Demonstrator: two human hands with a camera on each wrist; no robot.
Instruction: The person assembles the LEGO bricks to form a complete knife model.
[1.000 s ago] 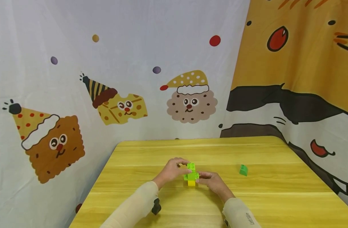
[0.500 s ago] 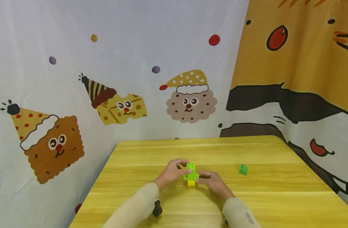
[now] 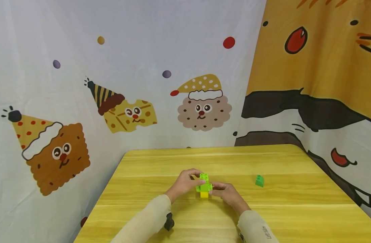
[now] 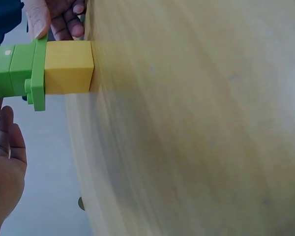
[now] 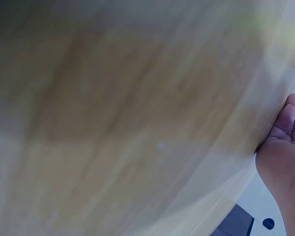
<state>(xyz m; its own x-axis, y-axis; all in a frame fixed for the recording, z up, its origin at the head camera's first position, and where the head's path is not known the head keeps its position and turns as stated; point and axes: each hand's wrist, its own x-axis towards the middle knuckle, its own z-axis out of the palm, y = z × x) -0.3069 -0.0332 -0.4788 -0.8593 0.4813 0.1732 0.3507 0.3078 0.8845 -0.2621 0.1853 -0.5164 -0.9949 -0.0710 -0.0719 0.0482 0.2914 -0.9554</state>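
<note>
Tabletop (image 3: 216, 219), block tower (image 3: 205, 187) upright, long axis vertical, left hand (image 3: 184, 182), right hand (image 3: 227, 193) pinching it

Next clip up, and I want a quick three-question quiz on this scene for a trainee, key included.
1. What colour is the lowest block of the stack?
2. True or false: the loose green block lies nearer the left hand than the right hand.
3. How many hands touch the stack? A) none B) one C) both

Key: 1. Yellow. 2. False. 3. C.
</note>
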